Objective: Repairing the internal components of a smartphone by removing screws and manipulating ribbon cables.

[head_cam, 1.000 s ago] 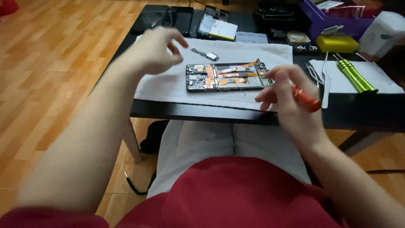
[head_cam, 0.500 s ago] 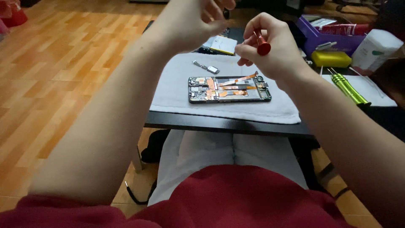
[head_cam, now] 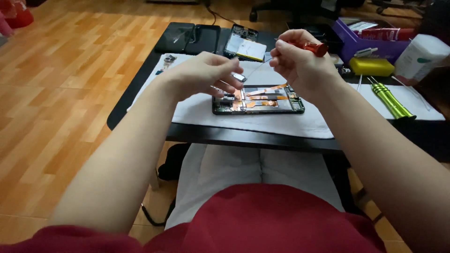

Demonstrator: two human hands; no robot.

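An opened phone [head_cam: 262, 100] with bare circuit board and orange flex cables lies on a white cloth [head_cam: 243, 117] on the black table [head_cam: 243, 138]. My left hand [head_cam: 201, 75] hovers over the phone's left end, fingers curled, a small silvery metal part [head_cam: 238, 77] at its fingertips. My right hand [head_cam: 297, 58] holds a red-handled screwdriver [head_cam: 309, 46] above the phone, its thin shaft slanting down-left toward the metal part.
Two dark phones [head_cam: 187, 37] and a phone back with a white battery [head_cam: 246, 46] lie at the table's far edge. A purple box [head_cam: 370, 40], a yellow case [head_cam: 372, 66], a green tool [head_cam: 391, 100] and a white container [head_cam: 422, 56] stand to the right. Wooden floor lies left.
Both hands came down from high above the table to just over the phone. The left hand now has the small metal part at its fingertips, and the screwdriver tip points at it.
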